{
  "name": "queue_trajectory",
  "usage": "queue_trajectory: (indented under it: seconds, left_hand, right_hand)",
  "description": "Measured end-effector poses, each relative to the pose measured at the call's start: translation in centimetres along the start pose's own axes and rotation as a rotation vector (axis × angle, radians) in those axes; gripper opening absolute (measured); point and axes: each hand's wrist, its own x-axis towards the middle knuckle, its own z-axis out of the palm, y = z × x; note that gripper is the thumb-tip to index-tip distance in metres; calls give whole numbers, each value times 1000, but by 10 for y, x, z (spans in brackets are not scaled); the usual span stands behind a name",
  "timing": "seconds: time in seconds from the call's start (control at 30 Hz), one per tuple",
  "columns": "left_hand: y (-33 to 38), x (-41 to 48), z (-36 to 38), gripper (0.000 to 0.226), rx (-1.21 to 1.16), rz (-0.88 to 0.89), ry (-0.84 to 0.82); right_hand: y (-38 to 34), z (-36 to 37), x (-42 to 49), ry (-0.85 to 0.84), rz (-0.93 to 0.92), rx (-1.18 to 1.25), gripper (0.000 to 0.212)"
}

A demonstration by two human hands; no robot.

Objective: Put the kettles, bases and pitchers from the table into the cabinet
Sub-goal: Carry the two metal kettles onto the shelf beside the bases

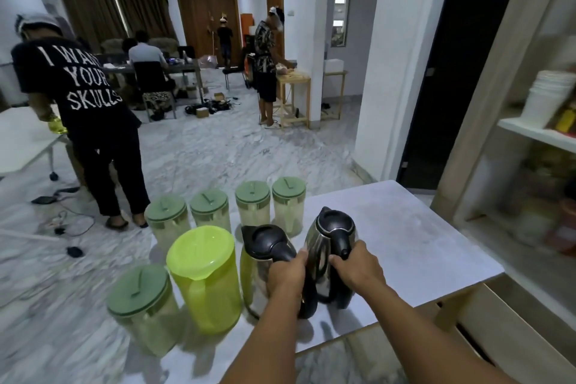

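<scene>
Two steel kettles with black lids and handles stand side by side near the front of the white table. My left hand grips the handle of the left kettle. My right hand grips the handle of the right kettle, which tilts slightly. A bright lime pitcher stands just left of the left kettle. Several clear pitchers with dark green lids stand around it: one at the front left, the others in a row behind. No bases are visible.
The open cabinet stands to the right of the table, its shelves holding stacked white containers and other blurred items. A person in a black printed shirt stands at the left beside another table. Cables lie on the marble floor.
</scene>
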Motion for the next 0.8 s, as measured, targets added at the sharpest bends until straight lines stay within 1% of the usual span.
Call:
queue_trajectory:
  seconds: [0.07,0.1,0.17,0.23,0.27,0.37,0.4,0.47,0.5,0.67,0.73,0.8]
  left_hand:
    - [-6,20,11,63,-47,-46,6]
    - [-9,27,15,59,-61,-62,15]
    - [-11,32,18,42,-97,-80,8]
    - [-8,32,19,31,-122,-81,2]
    - [-8,34,20,31,-117,-88,-4]
    - [-11,49,18,47,-138,-60,25]
    - [-8,48,14,48,-140,-54,18]
    - [4,30,6,28,-138,-17,9]
    - [10,19,2,22,-116,18,9]
    - [39,-38,-7,25,-44,202,-66]
    - [50,-69,-5,21,-44,292,-159]
    - [62,-100,-2,18,-22,382,-188]
  right_hand:
    - [-2,7,18,-35,65,53,55]
    - [-2,11,26,-41,100,84,57]
    - [1,18,36,-37,177,148,61]
    - [4,25,41,-47,225,183,54]
    - [6,27,42,-49,241,200,50]
    - [6,29,41,-37,258,293,45]
    - [5,26,39,-25,257,327,39]
    - [3,15,34,18,258,376,28]
    - [1,8,30,37,259,387,27]
    - [-1,-42,-9,218,269,480,35]
    - [0,-69,-30,327,254,551,34]
    - [2,-95,-55,443,253,590,31]
